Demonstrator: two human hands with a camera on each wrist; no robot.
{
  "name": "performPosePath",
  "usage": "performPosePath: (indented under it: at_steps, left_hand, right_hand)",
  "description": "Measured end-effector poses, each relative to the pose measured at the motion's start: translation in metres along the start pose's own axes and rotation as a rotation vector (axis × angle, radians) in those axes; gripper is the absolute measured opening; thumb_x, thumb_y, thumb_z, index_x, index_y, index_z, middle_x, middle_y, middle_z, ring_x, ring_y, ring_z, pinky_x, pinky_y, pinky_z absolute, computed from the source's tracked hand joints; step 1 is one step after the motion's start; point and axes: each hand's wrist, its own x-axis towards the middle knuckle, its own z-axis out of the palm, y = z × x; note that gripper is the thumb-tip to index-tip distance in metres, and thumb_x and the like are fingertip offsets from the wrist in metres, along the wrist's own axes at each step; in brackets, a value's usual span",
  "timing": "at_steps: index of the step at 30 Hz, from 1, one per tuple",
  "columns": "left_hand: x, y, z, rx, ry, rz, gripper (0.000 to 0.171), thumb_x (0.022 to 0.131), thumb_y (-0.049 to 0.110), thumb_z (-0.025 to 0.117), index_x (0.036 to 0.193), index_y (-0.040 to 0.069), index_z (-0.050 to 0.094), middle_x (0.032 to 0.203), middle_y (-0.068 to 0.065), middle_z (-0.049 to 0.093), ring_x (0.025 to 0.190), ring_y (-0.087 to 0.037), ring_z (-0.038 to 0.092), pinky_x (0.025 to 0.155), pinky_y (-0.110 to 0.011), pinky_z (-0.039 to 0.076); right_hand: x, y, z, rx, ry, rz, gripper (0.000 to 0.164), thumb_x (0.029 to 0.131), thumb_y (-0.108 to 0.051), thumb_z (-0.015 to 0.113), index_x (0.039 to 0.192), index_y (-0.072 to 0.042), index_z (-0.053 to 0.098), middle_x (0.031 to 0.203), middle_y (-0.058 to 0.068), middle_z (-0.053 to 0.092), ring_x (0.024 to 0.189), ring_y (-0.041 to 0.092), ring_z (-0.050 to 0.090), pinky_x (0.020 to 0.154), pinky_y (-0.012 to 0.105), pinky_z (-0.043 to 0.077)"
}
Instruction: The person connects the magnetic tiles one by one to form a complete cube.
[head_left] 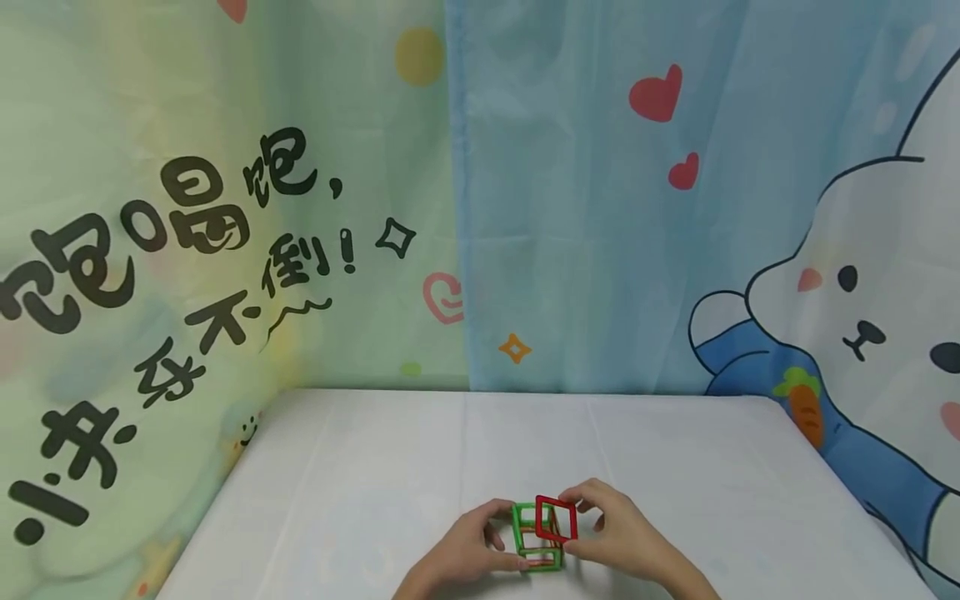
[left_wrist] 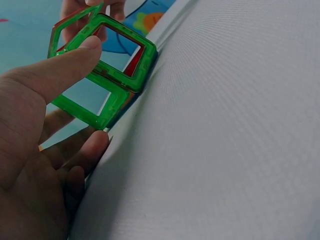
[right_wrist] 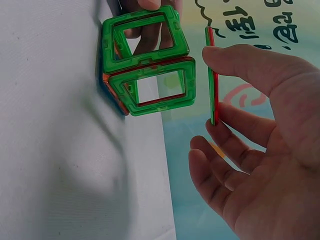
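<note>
A small hollow block of magnetic tiles, mostly green frames with some red and orange edges (head_left: 517, 530), stands on the white table. My left hand (head_left: 471, 546) grips its left side. In the left wrist view the thumb lies across a green frame (left_wrist: 116, 75), with the fingers around the far side. My right hand (head_left: 626, 533) pinches a red square magnetic tile (head_left: 538, 518) by its edge, between thumb and fingertip. Seen edge-on in the right wrist view, the tile (right_wrist: 216, 90) has a green side too and stays a small gap apart from the block.
The white table (head_left: 360, 467) stretches behind and to both sides of the hands. A printed curtain (head_left: 540, 250) with hearts, lettering and a white cartoon animal (head_left: 885, 275) hangs along its back and sides.
</note>
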Motion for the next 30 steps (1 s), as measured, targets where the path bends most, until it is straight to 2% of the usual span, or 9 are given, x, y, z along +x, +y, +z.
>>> performPosePath:
  at_steps: [12,18,21,30]
  left_hand:
    - [0.0008,-0.002,0.0009,-0.013,-0.007,0.022,0.058,0.075,0.027,0.085,0.127,0.023,0.059,0.105,0.015,0.058,0.073,-0.01,0.055,0.063,-0.023,0.046]
    - [-0.0003,-0.0022,0.0023,-0.001,-0.006,-0.001,0.058,0.075,0.028,0.085,0.127,0.025,0.059,0.105,0.016,0.058,0.073,-0.01,0.055,0.062,-0.024,0.046]
    - [-0.0002,-0.0035,0.0023,0.013,-0.006,0.009,0.059,0.075,0.03,0.085,0.128,0.026,0.059,0.107,0.016,0.057,0.073,-0.009,0.055,0.061,-0.024,0.046]
    - [0.0027,-0.0056,0.0014,0.01,-0.004,0.019,0.059,0.075,0.028,0.085,0.127,0.025,0.059,0.106,0.015,0.058,0.073,-0.009,0.055,0.059,-0.023,0.046]
  right_hand:
    - [0.0018,0.0025,0.0029,0.061,-0.066,-0.018,0.05,0.077,-0.027,0.084,0.117,-0.009,0.061,0.112,0.002,0.058,0.1,0.026,0.056,0.072,0.036,0.051]
    - [-0.0009,0.003,0.0053,0.07,-0.078,-0.077,0.048,0.08,-0.027,0.081,0.119,-0.009,0.06,0.115,0.004,0.057,0.096,0.025,0.059,0.07,0.033,0.051]
    - [-0.001,0.0031,0.006,0.076,-0.079,-0.099,0.05,0.08,-0.027,0.081,0.121,-0.008,0.059,0.115,0.004,0.057,0.095,0.025,0.059,0.069,0.033,0.051]
    - [0.0008,0.0022,0.0083,0.07,-0.076,-0.086,0.051,0.08,-0.031,0.081,0.121,-0.009,0.059,0.114,0.003,0.057,0.096,0.023,0.059,0.071,0.032,0.051]
